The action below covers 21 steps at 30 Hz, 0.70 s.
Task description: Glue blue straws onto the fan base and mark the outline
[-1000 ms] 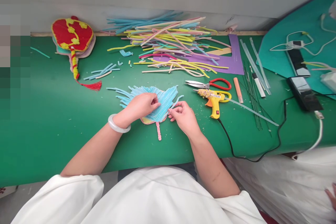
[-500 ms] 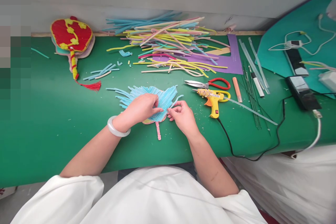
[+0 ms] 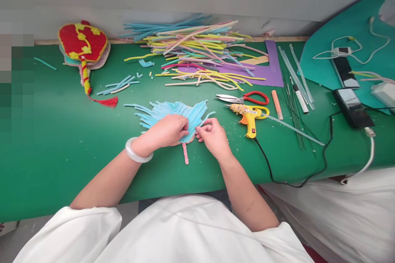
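Note:
A fan-shaped piece covered with light-blue pipe cleaners (image 3: 173, 109) lies flat on the green table, its pink handle (image 3: 185, 154) pointing towards me. Loose pipe cleaner ends stick out past its left edge. My left hand (image 3: 171, 129), with a pale bangle at the wrist, rests across the middle of the piece. Its fingers are curled and whatever they may grip is hidden. At the right edge, my right hand (image 3: 212, 133) pinches a blue pipe cleaner (image 3: 207, 118) between thumb and fingertips, its free end angling up and right.
Scissors (image 3: 242, 98), a yellow glue gun (image 3: 249, 119) with a trailing cord and an orange stick (image 3: 277, 104) lie right. Behind is a heap of coloured pipe cleaners (image 3: 197, 45). A finished red fan (image 3: 83, 43) sits back left; a power bank (image 3: 354, 109) lies far right.
My left thumb has drawn in against the curled fingers; before, it stretched out to the right. My right hand keeps its pinch in nearly the same place.

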### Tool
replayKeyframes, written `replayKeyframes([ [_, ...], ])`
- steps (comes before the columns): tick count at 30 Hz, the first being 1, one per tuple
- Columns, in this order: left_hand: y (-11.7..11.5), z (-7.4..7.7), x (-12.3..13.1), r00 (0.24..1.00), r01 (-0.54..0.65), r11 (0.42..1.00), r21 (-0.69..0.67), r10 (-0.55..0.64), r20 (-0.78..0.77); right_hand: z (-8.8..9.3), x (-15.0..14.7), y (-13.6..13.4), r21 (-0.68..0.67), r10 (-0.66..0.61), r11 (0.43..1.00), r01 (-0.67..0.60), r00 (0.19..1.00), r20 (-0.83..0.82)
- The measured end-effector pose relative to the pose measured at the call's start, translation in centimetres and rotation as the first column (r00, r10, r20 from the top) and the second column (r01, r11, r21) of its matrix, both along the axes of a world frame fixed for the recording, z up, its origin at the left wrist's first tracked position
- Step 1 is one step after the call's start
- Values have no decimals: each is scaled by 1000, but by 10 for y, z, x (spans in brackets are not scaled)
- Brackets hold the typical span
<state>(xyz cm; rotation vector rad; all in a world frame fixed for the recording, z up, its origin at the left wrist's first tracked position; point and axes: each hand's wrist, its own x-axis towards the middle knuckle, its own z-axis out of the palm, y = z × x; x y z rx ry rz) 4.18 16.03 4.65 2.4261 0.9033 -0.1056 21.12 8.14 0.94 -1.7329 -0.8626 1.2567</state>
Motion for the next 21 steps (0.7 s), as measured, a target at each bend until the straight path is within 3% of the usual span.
replayKeyframes([
  [5, -3, 3, 2, 1000, -1, 999, -44, 1, -10, 1, 0, 0, -3, 2, 1000, -2, 1000, 12],
  [15, -9, -5, 8, 998, 18, 995, 100, -12, -62, 0, 0, 0, 1, 4, 1000, -4, 1000, 11],
  [21, -11, -6, 8, 998, 10, 994, 106, -4, -60, -3, 0, 1, 3, 8, 1000, -8, 1000, 9],
])
